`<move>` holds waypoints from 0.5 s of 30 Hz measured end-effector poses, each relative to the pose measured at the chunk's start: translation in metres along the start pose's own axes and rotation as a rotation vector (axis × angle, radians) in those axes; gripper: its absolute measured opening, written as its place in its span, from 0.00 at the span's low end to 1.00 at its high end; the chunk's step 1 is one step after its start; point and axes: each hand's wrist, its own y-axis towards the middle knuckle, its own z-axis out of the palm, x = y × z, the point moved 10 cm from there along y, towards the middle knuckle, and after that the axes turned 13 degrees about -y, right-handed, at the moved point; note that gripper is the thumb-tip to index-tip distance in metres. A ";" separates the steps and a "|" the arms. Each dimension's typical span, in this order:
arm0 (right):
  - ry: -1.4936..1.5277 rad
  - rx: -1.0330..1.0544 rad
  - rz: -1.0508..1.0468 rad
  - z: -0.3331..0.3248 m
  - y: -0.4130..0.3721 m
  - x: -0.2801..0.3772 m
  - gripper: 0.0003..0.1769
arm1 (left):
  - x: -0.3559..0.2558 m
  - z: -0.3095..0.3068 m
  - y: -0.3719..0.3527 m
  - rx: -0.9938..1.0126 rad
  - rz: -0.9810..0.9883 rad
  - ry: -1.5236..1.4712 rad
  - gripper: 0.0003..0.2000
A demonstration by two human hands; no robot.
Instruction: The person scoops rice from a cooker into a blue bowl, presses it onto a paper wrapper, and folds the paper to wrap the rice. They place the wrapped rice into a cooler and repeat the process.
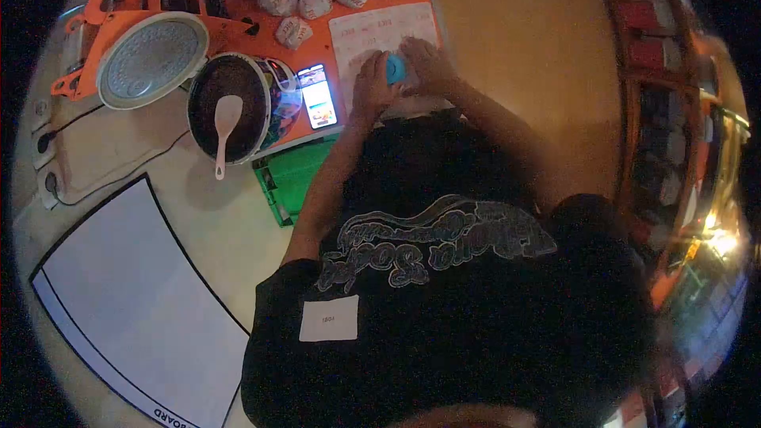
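A small blue rounded object (395, 69) lies between my hands over a white paper sheet with red print (384, 28); its exact kind does not show. My left hand (376, 84) curves against its left side with the fingers bent around it. On the other side is my right hand (428, 66), blurred and dim, close to the object's right edge; its fingers are not clear. Beyond the sheet, several wrapped bundles in the same printed paper (315, 5) stand on the orange table (323, 46). A lit phone (318, 97) lies left of my left hand.
Left of the phone, a rice cooker (265, 95) stands with its lid (152, 59) raised and a pale rice paddle (227, 123) across the dark pot. A green crate (289, 174) sits below the table edge. A whiteboard (143, 301) is at lower left, and shelves (658, 111) at right.
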 end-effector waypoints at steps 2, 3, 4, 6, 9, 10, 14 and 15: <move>0.015 0.167 0.032 -0.016 0.005 0.004 0.61 | 0.000 0.001 -0.003 -0.021 0.007 -0.030 0.38; 0.006 0.156 0.029 -0.019 0.007 0.003 0.61 | 0.006 0.005 -0.004 -0.020 0.016 -0.022 0.37; 0.036 0.141 0.026 -0.013 0.005 0.003 0.60 | 0.004 0.003 0.000 -0.018 0.026 -0.014 0.37; 0.059 0.115 0.015 0.000 0.002 -0.002 0.60 | 0.001 -0.001 0.001 -0.025 0.004 -0.040 0.37; 0.138 0.037 0.003 -0.002 0.003 -0.006 0.56 | -0.010 -0.024 -0.003 -0.147 0.023 -0.102 0.36; 0.104 0.061 -0.003 -0.009 0.002 -0.004 0.53 | -0.016 -0.040 -0.003 -0.262 0.080 -0.144 0.36; 0.235 0.281 -0.038 -0.014 -0.023 -0.007 0.37 | -0.009 -0.121 0.012 -0.552 0.118 -0.127 0.34; 0.235 0.287 -0.032 0.001 -0.032 -0.014 0.37 | -0.001 -0.147 0.017 -0.714 0.140 0.056 0.33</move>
